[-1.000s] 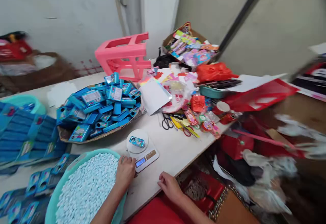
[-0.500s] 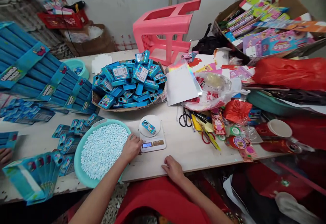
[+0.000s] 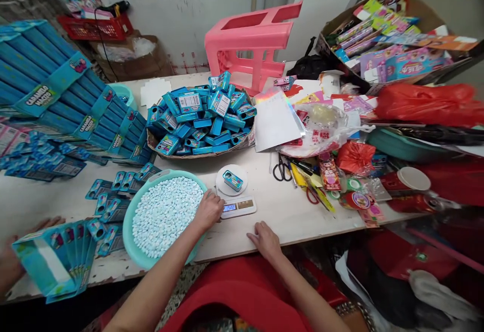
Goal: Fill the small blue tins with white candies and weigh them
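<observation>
My left hand [image 3: 209,212] is between the bowl of candies and the kitchen scale [image 3: 247,204]. Its fingers are curled together at the scale's left edge, and what they hold, if anything, is hidden. A blue candy tin [image 3: 233,180] lies on the scale's round white plate [image 3: 224,189], and the display is lit. Small pale-blue candies fill the turquoise bowl [image 3: 127,226] under my left forearm. My right hand [image 3: 267,241] rests near the table's front edge, right of the scale, loosely bent with thumb and fingers apart and nothing in it.
Blue tins heap a cardboard tray [image 3: 202,153] behind the scale. More tins and blue display boxes [image 3: 56,90] stand left. Scissors [image 3: 282,169], a plastic bag [image 3: 321,133] and papers lie right. A pink stool [image 3: 249,40] stands behind. Another person's hand [image 3: 15,254] is far left.
The view has shifted, so the table's things appear slightly farther right. My hands keep their places by the scale and table edge. The other person's hand has moved behind the blue display box.
</observation>
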Demonstrator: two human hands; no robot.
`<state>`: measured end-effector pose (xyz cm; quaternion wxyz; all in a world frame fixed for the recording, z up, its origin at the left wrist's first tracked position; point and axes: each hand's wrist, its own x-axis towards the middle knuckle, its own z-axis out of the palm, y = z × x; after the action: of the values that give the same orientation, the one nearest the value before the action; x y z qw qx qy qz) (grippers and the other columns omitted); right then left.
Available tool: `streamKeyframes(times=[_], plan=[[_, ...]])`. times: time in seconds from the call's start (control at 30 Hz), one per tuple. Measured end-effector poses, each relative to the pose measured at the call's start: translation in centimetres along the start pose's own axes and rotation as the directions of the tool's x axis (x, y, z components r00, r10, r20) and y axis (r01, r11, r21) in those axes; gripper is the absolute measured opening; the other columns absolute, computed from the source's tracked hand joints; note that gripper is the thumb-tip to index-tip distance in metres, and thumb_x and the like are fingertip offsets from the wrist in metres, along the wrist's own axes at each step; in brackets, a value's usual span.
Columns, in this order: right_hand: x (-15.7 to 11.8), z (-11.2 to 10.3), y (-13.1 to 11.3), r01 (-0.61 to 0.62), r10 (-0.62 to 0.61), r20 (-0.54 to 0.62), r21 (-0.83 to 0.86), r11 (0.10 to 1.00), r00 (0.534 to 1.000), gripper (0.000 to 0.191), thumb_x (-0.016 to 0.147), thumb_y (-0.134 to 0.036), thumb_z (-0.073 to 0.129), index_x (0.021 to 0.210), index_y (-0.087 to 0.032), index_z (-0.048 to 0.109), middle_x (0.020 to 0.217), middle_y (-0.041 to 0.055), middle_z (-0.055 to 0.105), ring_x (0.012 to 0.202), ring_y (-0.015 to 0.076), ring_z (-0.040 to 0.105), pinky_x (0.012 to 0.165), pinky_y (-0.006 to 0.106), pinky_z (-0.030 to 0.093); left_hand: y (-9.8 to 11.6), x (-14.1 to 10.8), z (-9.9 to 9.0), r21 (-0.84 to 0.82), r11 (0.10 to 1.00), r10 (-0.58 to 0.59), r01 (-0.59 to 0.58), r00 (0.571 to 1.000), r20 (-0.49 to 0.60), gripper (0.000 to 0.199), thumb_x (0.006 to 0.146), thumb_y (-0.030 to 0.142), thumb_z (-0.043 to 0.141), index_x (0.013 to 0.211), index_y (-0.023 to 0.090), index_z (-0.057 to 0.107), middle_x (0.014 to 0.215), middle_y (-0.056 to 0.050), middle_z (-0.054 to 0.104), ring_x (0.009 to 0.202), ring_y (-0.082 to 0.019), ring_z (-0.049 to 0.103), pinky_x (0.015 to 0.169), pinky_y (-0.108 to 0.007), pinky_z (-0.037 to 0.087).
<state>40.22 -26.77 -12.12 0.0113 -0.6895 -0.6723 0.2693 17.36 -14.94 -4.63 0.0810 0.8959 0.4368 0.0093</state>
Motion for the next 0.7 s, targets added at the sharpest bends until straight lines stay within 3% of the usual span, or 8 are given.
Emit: streamKeyframes(times=[0.07, 0.17, 0.27, 0.37, 0.47, 0.57, 0.63, 0.7], plan=[[0.0, 0.2, -0.2, -0.014, 0.014, -0.017, -0.011, 1.000, 1.000, 0.021, 0.087, -0.041, 0.056, 0.080, -0.022, 0.051, 0.086, 0.0010, 0.055, 0.079, 0.0161, 0.055, 0.061, 0.025, 0.033, -0.7, -0.9, -0.7, -0.043, 0.998, -0.052, 0.048, 0.994, -0.101, 0.021, 0.089, 0.026, 0.045, 0.095, 0.019, 0.064, 0.097, -0.009, 0.064, 0.099, -0.024, 0.051, 0.099, -0.043, 0.028], [0.0, 0.4, -0.4, -0.038, 0.037, -0.037, -0.023, 0.999, 0.999, 0.024, 0.086, -0.044, 0.055, 0.079, -0.022, 0.051, 0.084, 0.0003, 0.055, 0.076, 0.0154, 0.055, 0.059, 0.025, 0.032, -3.1, -3.5, -1.8, -0.067, 0.944, -0.329, 0.322, 0.924, -0.195, 0.028, 0.092, 0.030, 0.040, 0.104, 0.017, 0.061, 0.110, -0.012, 0.061, 0.105, -0.026, 0.049, 0.092, -0.041, 0.034], [0.3, 0.7, -0.7, -0.063, 0.061, -0.050, -0.036, 0.997, 0.997, 0.027, 0.086, -0.046, 0.055, 0.077, -0.022, 0.051, 0.082, 0.0000, 0.055, 0.074, 0.0150, 0.055, 0.059, 0.025, 0.031, -6.0, -6.4, -2.4, -0.052, 0.852, -0.523, 0.521, 0.851, -0.044, 0.030, 0.089, 0.032, 0.042, 0.107, 0.016, 0.059, 0.107, -0.013, 0.060, 0.101, -0.028, 0.050, 0.084, -0.038, 0.038], [0.6, 0.9, -0.9, -0.086, 0.083, -0.057, -0.054, 0.995, 0.995, 0.030, 0.086, -0.048, 0.054, 0.074, -0.021, 0.051, 0.080, 0.0003, 0.055, 0.073, 0.0152, 0.055, 0.058, 0.025, 0.031, -8.2, -8.0, -2.5, -0.099, 0.826, -0.546, 0.555, 0.831, 0.102, 0.025, 0.086, 0.026, 0.044, 0.101, 0.017, 0.061, 0.101, -0.011, 0.060, 0.100, -0.026, 0.051, 0.080, -0.034, 0.040], [0.8, 1.0, -1.0, -0.088, 0.084, -0.059, -0.070, 0.994, 0.995, 0.031, 0.087, -0.050, 0.053, 0.074, -0.021, 0.051, 0.079, 0.0005, 0.056, 0.072, 0.0155, 0.056, 0.058, 0.025, 0.031, -9.5, -8.3, -2.6, -0.299, 0.746, -0.593, 0.595, 0.798, 0.107, 0.019, 0.082, 0.025, 0.047, 0.091, 0.018, 0.063, 0.096, -0.009, 0.061, 0.095, -0.025, 0.054, 0.078, -0.033, 0.041], [0.9, 0.9, -0.9, -0.069, 0.065, -0.054, -0.077, 0.995, 0.996, 0.031, 0.087, -0.049, 0.052, 0.075, -0.021, 0.051, 0.080, 0.0005, 0.057, 0.073, 0.0155, 0.056, 0.057, 0.025, 0.031, -10.3, -8.8, -2.8, -0.657, 0.378, -0.768, 0.652, 0.617, 0.171, 0.019, 0.074, 0.032, 0.059, 0.086, 0.018, 0.064, 0.086, -0.007, 0.063, 0.080, -0.022, 0.057, 0.070, -0.032, 0.043], [0.9, 0.7, -0.8, -0.054, 0.050, -0.048, -0.077, 0.996, 0.998, 0.030, 0.088, -0.048, 0.051, 0.075, -0.021, 0.051, 0.080, 0.0005, 0.057, 0.072, 0.0152, 0.057, 0.057, 0.025, 0.031, -10.7, -9.5, -3.0, -0.862, -0.035, -0.808, 0.505, 0.493, 0.321, 0.027, 0.067, 0.035, 0.067, 0.086, 0.016, 0.062, 0.077, -0.005, 0.061, 0.068, -0.018, 0.055, 0.060, -0.028, 0.042], [1.0, 0.6, -0.7, -0.039, 0.036, -0.045, -0.074, 0.996, 0.998, 0.029, 0.089, -0.046, 0.051, 0.074, -0.021, 0.052, 0.079, 0.0006, 0.058, 0.070, 0.0150, 0.057, 0.056, 0.025, 0.031, -10.8, -9.8, -3.4, -0.894, -0.365, -0.760, 0.259, 0.472, 0.447, 0.035, 0.062, 0.035, 0.071, 0.089, 0.015, 0.060, 0.073, -0.004, 0.059, 0.062, -0.014, 0.053, 0.053, -0.024, 0.039]])
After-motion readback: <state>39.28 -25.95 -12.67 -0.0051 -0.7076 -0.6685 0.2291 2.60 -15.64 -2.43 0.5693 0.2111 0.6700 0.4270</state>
